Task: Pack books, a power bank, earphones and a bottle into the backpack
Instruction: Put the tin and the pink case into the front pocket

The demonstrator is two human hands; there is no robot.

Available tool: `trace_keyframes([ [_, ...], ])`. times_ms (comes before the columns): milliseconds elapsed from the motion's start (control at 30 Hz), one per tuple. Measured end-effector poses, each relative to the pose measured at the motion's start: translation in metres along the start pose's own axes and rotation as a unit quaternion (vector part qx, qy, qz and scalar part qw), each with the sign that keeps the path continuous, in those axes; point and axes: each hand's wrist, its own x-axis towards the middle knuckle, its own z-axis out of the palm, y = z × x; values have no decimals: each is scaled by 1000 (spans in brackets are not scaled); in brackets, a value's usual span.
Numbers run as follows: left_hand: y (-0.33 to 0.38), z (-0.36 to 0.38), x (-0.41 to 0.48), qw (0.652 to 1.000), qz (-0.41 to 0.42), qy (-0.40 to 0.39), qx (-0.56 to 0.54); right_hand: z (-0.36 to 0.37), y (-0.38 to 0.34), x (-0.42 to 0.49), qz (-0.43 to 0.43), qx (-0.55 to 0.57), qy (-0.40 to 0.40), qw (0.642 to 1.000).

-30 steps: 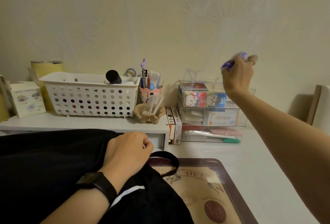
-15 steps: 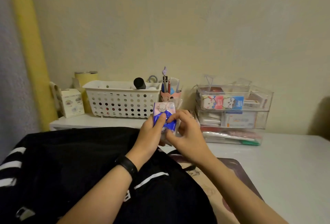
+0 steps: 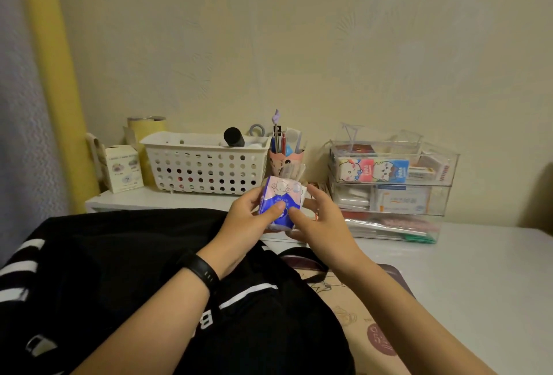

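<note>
A black backpack (image 3: 125, 273) with white stripes lies on the desk in front of me, at the lower left. Above its far edge I hold a small blue, pink and white packet (image 3: 281, 198) with a cartoon print. My left hand (image 3: 248, 219), with a black band on the wrist, grips the packet's left side. My right hand (image 3: 317, 222) grips its right side and underside. No books, power bank, earphones or bottle can be made out.
A white perforated basket (image 3: 206, 165) and a pen cup (image 3: 285, 159) stand on a low white shelf (image 3: 155, 201) at the back. Clear stacked organiser boxes (image 3: 392, 189) sit at the back right. A brown desk mat (image 3: 371, 324) lies under my right forearm. A small white box (image 3: 124, 168) stands far left.
A second ago my right hand was raised near the wall with a purple item and my left rested on the backpack. Now both hands hold the packet together, slightly lower than half a second ago.
</note>
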Motion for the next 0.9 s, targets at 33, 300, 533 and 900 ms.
trace_keyframes([
  [33, 0, 0, -1, 1000, -2, -6, 5, 2, -1, -1, -14, -21, 2, 1000],
  [300, 6, -3, -9, 960, -95, -102, -242, -13, 5, 0, -331, -384, 106, 856],
  [533, 11, -2, -10, 960, -117, -76, -244, -19, 11, -3, -398, -434, -52, 806],
  [900, 35, -14, -36, 994, 71, 26, 85, 8, -49, -11, 73, -60, -127, 987],
])
